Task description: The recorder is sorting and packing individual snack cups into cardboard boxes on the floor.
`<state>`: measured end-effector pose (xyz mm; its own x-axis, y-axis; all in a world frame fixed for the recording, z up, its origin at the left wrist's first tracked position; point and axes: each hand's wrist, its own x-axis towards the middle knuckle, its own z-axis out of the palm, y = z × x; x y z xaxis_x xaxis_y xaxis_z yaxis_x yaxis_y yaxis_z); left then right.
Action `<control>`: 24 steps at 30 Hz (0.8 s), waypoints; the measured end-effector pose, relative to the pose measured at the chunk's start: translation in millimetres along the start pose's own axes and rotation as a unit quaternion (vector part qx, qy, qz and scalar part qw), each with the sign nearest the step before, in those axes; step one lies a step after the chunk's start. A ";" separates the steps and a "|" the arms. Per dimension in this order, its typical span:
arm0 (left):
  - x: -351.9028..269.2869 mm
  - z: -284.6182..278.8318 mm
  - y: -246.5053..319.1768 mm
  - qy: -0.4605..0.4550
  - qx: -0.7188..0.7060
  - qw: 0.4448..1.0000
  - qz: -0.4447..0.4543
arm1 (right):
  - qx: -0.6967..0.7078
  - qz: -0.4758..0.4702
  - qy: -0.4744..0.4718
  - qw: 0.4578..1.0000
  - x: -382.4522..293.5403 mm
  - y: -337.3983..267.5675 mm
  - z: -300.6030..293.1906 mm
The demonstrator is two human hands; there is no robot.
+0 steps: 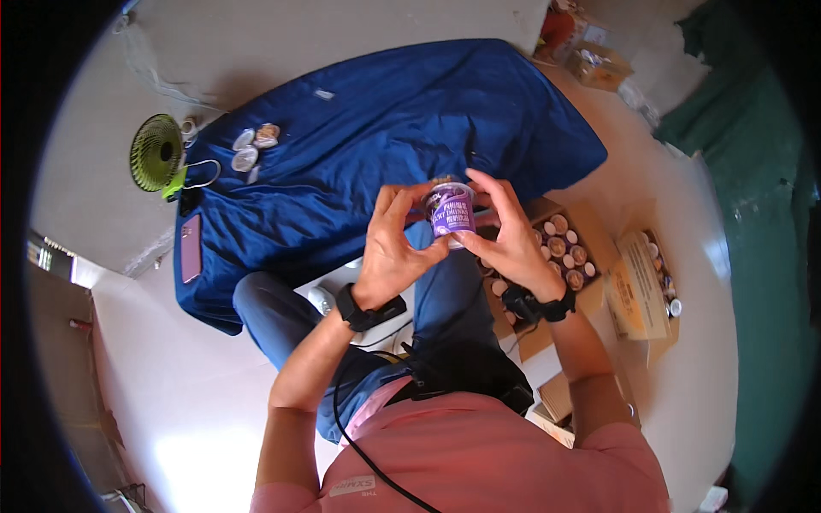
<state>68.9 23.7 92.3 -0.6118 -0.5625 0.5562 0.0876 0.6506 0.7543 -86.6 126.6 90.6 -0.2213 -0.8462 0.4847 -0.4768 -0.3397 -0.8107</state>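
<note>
Between my two hands I hold a small purple-and-white yogurt drink cup above the near edge of the blue cloth. The cup bears printed writing, and a clear domed lid with brownish bits shows at its top. My left hand grips its left side, thumb near the base. From the right, my right hand presses its fingers and thumb on the cup. Beside my right wrist, an open cardboard box on the floor holds several similar cups, some with clear lids over brown contents.
A blue cloth covers the table before me. On it lie several clear lids, a small pack of brown bits and a pink phone. A green fan stands at the left. Another carton sits farther right.
</note>
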 end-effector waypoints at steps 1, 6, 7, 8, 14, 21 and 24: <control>6.3 0.6 2.9 -0.005 0.034 0.999 0.024 | -0.056 -0.029 -0.028 0.998 5.9 -2.7 -9.0; 21.4 9.4 2.7 -0.033 0.091 0.993 0.070 | -0.121 0.009 -0.019 0.992 2.8 -0.1 -26.2; 21.6 14.0 1.2 -0.036 0.080 0.994 0.069 | -0.123 0.013 -0.024 0.992 -0.2 0.4 -25.8; 20.6 18.6 0.7 -0.039 0.071 0.994 0.069 | -0.107 0.013 0.003 0.994 -3.3 1.1 -24.8; 8.4 41.3 -9.1 0.029 -0.124 0.991 -0.038 | 0.126 0.088 0.045 0.987 -13.9 11.1 -21.6; 8.4 21.8 -1.6 -0.034 0.050 0.995 0.078 | -0.151 0.011 -0.012 0.988 -13.4 1.1 -26.7; 4.1 23.5 -8.0 -0.033 0.052 0.995 0.083 | -0.178 0.020 0.029 0.983 -22.8 10.3 -13.7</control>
<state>47.2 28.1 80.4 -0.6456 -0.4110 0.6437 0.1117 0.7829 0.6120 -98.2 148.0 75.7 -0.2881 -0.8277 0.4815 -0.7329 -0.1330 -0.6672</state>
